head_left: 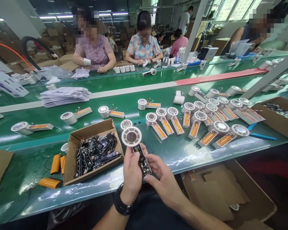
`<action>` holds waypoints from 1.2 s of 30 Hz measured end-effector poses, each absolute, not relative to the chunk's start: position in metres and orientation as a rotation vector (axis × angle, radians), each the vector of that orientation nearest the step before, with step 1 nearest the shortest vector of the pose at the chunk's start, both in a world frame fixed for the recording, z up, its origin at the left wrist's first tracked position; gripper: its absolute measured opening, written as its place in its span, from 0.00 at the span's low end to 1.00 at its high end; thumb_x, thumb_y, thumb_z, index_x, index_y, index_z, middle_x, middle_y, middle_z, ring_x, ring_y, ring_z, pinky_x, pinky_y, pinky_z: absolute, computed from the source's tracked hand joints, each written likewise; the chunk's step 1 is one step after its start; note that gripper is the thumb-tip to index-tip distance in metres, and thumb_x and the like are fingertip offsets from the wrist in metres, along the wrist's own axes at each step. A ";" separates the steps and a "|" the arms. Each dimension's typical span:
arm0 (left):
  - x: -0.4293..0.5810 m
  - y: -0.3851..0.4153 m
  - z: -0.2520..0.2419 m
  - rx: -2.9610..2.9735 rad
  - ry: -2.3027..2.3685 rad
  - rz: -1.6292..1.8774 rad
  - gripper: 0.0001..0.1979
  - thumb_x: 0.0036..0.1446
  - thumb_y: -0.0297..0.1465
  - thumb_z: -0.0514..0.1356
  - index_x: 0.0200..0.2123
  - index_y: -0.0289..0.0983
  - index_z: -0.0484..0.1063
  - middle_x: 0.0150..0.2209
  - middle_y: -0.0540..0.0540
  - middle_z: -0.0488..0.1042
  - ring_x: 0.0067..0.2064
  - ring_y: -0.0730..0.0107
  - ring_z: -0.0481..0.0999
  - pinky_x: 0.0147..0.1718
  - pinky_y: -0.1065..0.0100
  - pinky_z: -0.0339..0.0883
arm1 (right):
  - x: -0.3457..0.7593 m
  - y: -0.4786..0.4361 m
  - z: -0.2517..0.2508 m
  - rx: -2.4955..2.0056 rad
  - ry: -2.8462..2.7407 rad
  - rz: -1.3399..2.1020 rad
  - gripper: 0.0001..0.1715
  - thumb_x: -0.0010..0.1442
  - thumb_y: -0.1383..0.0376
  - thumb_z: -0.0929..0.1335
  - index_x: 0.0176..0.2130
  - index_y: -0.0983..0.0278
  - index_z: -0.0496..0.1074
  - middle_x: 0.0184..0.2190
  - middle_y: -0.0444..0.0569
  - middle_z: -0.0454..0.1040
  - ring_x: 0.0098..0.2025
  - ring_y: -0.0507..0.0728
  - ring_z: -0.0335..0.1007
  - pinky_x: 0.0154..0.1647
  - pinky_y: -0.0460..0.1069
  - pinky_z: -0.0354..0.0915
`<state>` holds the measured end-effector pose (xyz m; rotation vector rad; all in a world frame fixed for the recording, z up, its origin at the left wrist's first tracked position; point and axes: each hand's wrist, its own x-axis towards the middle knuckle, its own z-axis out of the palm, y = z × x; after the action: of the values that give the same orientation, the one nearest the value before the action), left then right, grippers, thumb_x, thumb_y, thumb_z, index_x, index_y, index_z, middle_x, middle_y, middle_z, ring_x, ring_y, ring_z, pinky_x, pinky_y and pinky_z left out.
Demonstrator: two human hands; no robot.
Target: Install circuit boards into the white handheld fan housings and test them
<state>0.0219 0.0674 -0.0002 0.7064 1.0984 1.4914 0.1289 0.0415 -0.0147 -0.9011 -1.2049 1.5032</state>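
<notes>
A green conveyor surface (pixel 31 198) runs across the lower frame, with rows of white ring units (pixel 172 112) and their orange-filled holders spread over its middle and right. At lower left, a cardboard box (pixel 69 159) holds a heap of black circuit boards (pixel 98 156), with loose orange cylinders (pixel 50 182) just beside it. At lower center, both hands hold one white ring (pixel 131 136) joined to a narrow black board (pixel 142 160). The board's long axis slants from the ring, at upper left, down to lower right, so its lower end lies nearer the right hand (pixel 162 180). The left hand (pixel 132 177), wearing a black watch (pixel 121 199), sits nearer the ring. Both grips press inward, pinching the board's edges, while the ring stands clear above them.
</notes>
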 end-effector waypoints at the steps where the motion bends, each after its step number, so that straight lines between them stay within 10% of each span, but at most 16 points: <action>1: 0.023 0.066 -0.001 0.685 1.111 1.478 0.13 0.58 0.37 0.58 0.45 0.39 0.71 0.43 0.45 0.78 0.45 0.64 0.76 0.48 0.64 0.68 | 0.128 0.040 -0.017 -0.916 -1.207 1.469 0.28 0.52 0.73 0.70 0.52 0.57 0.67 0.48 0.48 0.74 0.48 0.56 0.72 0.53 0.53 0.66; 26: 0.030 0.060 -0.009 0.574 1.312 1.449 0.18 0.56 0.42 0.61 0.44 0.37 0.74 0.43 0.44 0.78 0.45 0.64 0.76 0.43 0.67 0.69 | 0.128 0.035 -0.019 -1.008 -1.205 1.384 0.32 0.54 0.73 0.68 0.58 0.59 0.69 0.58 0.50 0.71 0.57 0.61 0.69 0.60 0.58 0.64; 36: 0.021 0.076 0.026 0.257 1.015 1.302 0.09 0.53 0.34 0.61 0.32 0.32 0.73 0.27 0.48 0.74 0.27 0.72 0.73 0.26 0.71 0.69 | 0.132 0.041 -0.007 -1.024 -1.334 1.320 0.28 0.54 0.72 0.70 0.54 0.57 0.73 0.43 0.48 0.76 0.38 0.55 0.74 0.43 0.51 0.73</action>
<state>0.0213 0.0755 0.0258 0.2572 1.0152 1.3021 0.1320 0.0414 -0.0065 -1.0237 -1.3340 1.3202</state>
